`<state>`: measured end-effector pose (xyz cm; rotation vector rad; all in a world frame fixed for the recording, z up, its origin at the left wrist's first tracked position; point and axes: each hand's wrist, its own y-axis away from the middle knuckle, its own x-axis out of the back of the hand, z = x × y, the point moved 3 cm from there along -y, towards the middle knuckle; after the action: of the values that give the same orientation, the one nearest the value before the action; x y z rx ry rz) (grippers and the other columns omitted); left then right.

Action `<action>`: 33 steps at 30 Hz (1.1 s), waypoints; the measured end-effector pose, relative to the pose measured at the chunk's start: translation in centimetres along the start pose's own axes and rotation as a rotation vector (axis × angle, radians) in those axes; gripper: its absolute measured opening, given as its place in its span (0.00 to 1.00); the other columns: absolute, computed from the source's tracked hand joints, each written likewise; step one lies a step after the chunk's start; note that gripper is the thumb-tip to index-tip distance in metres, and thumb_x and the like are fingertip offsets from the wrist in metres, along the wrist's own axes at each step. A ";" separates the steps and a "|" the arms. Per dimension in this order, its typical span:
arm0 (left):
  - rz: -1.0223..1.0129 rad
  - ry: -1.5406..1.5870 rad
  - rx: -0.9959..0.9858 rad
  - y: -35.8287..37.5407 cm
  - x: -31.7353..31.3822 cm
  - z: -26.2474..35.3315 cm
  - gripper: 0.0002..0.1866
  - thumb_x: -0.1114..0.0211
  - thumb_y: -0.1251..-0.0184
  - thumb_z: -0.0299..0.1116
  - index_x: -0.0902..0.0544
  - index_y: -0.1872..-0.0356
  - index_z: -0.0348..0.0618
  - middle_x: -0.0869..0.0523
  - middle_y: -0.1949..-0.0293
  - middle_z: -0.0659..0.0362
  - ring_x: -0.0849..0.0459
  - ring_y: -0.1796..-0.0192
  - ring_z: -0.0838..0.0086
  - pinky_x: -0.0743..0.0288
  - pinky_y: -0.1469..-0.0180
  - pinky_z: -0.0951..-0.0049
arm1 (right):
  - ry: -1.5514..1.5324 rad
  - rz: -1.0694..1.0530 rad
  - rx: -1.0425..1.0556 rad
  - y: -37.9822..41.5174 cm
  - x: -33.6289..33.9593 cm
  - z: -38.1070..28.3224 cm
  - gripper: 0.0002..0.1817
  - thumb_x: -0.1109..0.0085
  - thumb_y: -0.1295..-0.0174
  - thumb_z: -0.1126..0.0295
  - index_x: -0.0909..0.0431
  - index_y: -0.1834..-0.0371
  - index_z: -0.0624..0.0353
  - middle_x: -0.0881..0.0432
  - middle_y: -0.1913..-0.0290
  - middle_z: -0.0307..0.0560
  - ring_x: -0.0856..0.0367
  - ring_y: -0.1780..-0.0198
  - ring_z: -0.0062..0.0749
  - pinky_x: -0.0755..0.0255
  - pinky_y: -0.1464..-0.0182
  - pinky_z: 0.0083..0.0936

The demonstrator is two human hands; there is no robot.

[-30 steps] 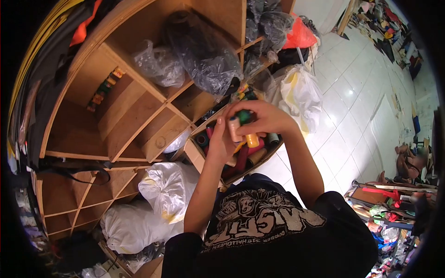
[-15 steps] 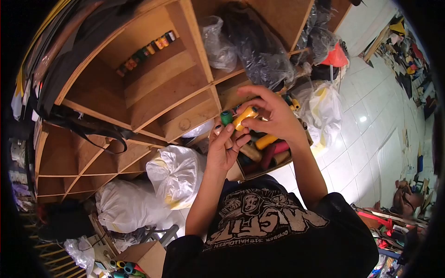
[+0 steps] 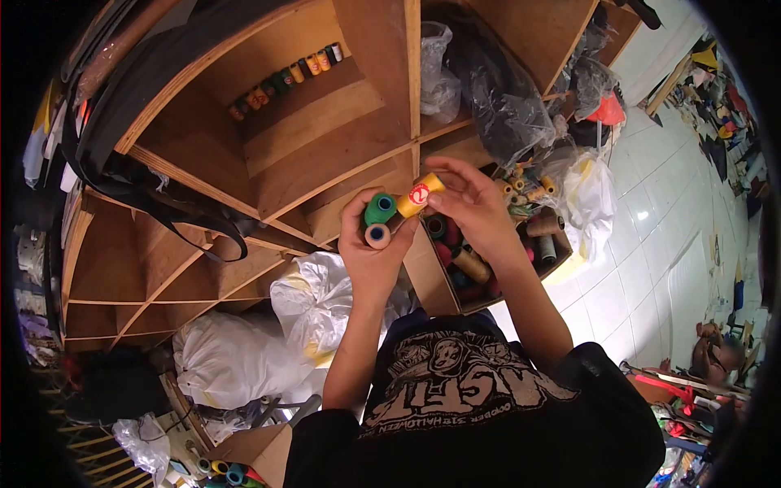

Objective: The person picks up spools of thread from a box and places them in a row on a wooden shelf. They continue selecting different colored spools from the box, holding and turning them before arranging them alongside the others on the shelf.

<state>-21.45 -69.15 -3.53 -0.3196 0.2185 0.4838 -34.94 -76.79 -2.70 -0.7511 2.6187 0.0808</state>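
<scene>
My left hand (image 3: pixel 372 254) grips two thread spools upright: a green spool (image 3: pixel 379 209) and a pale spool (image 3: pixel 377 236) just below it. My right hand (image 3: pixel 476 213) pinches an orange-yellow spool (image 3: pixel 420 195) with a red-and-white label on its end, pressing it against the two in my left hand. Both hands hover over an open cardboard box (image 3: pixel 429 268) filled with several spools of many colours, which rests against the wooden shelving.
Wooden cubby shelves (image 3: pixel 325 146) fill the left and top; a row of spools (image 3: pixel 285 79) lines one upper shelf. Black plastic bags (image 3: pixel 504 106) sit in upper cubbies, white bags (image 3: pixel 313 305) below. White tiled floor (image 3: pixel 651 203) lies right, with clutter along its far edge.
The view has swung so the shelves sit more centred. My right hand lifted the orange-yellow spool from the box area up against the spools in my left hand.
</scene>
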 end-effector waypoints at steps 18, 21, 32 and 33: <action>-0.307 -0.591 -0.317 -6.9 4.1 2.9 0.23 0.32 0.53 0.17 0.21 0.52 0.44 0.18 0.59 0.56 0.16 0.57 0.65 0.23 0.57 0.72 | 1.124 -0.153 0.469 -4.4 -3.6 0.4 0.21 0.31 0.50 0.70 0.24 0.52 0.63 0.19 0.58 0.50 0.17 0.61 0.37 0.25 0.56 0.26; -0.258 -0.558 -0.262 -7.4 4.8 2.0 0.21 0.32 0.51 0.15 0.21 0.53 0.41 0.17 0.59 0.55 0.17 0.56 0.72 0.24 0.54 0.76 | 1.090 -0.159 0.374 -5.5 -4.0 1.3 0.19 0.31 0.49 0.70 0.23 0.55 0.64 0.18 0.62 0.48 0.17 0.62 0.34 0.24 0.58 0.25; 0.411 -0.770 -0.141 -15.7 16.8 -3.9 0.15 0.36 0.43 0.29 0.23 0.56 0.35 0.17 0.69 0.44 0.16 0.67 0.51 0.23 0.62 0.64 | 0.695 -0.132 0.186 -22.3 -8.2 9.2 0.17 0.31 0.45 0.63 0.19 0.60 0.64 0.14 0.65 0.45 0.14 0.62 0.25 0.23 0.60 0.22; 0.423 -0.802 -0.154 -15.8 17.3 -5.0 0.15 0.36 0.44 0.29 0.23 0.56 0.35 0.17 0.68 0.43 0.17 0.66 0.49 0.23 0.63 0.62 | 0.706 -0.129 0.218 -24.2 -9.5 9.9 0.16 0.31 0.46 0.63 0.19 0.61 0.64 0.14 0.65 0.46 0.14 0.62 0.26 0.23 0.60 0.22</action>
<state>0.54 -76.87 -9.10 -0.2066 -0.5465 1.0092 -11.41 -91.07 -6.50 -1.0023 3.1341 -0.6016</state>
